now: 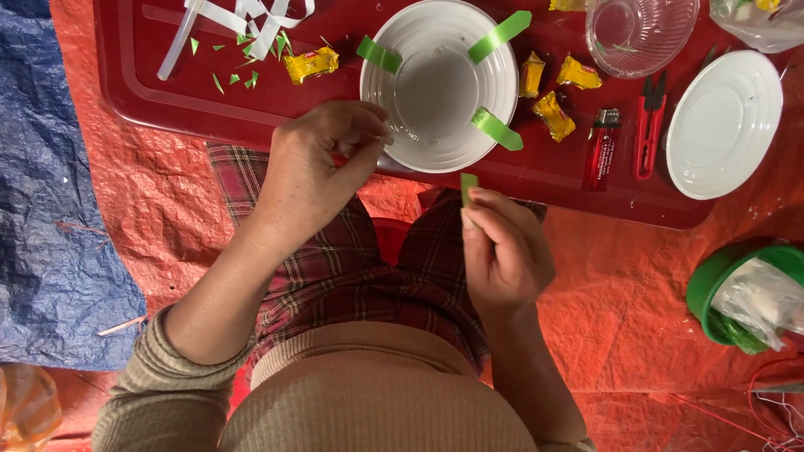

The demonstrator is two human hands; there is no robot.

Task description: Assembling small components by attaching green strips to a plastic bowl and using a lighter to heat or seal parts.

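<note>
Beside the ribbed white bowl (439, 84), the right hand (502, 251) pinches a flat green strip (468, 186).

Red tray (167, 92) lies across orange tarp (636, 285). On tray: four yellow wrapped sweets (311, 64) (531, 75) (579, 74) (554, 115), red lighter (602, 147), red snips (648, 125), empty white dish (724, 124) at right, clear glass bowl (641, 32) at top edge. White ribbon strips (243, 18) with small green clippings (249, 79) lie top left. Blue tarp (50, 209) at far left. Green tub (737, 293) holding plastic bag stands off tray at right.
</note>
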